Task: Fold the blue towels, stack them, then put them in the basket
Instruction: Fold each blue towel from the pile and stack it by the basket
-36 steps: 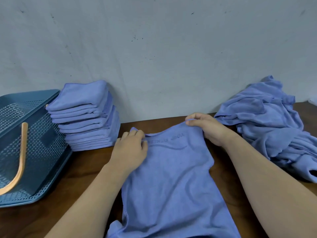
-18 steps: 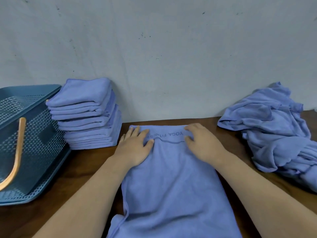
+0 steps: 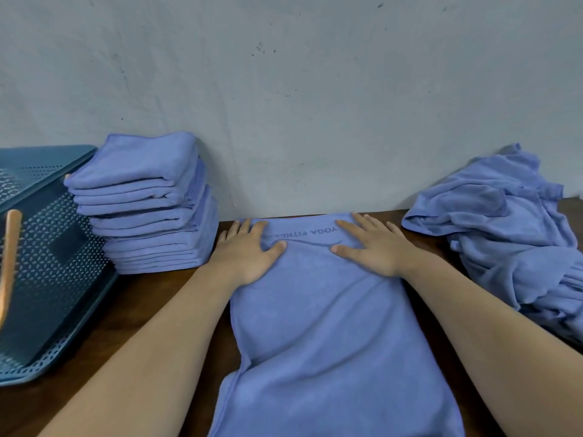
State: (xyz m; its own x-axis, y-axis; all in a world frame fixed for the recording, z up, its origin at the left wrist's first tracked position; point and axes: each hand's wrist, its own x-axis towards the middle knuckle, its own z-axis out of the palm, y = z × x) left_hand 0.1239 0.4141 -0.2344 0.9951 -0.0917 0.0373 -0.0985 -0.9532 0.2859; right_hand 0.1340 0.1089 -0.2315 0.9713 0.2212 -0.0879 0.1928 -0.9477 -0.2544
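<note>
A blue towel (image 3: 331,326) lay flat on the brown surface (image 3: 142,310), its printed far edge against the wall. The left hand (image 3: 249,253) and right hand (image 3: 369,247) pressed it with straight, spread fingers. Beside the towel stood the folded stack (image 3: 148,206), touching the basket (image 3: 47,263).

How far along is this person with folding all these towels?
Partway. Done: a stack of folded towels stands against the wall beside the basket. In hand: the left hand and right hand press flat on one spread towel on the table, not yet folded small. Left: a crumpled pile of unfolded towels lies at the right, and the stack is not yet in the basket.
</note>
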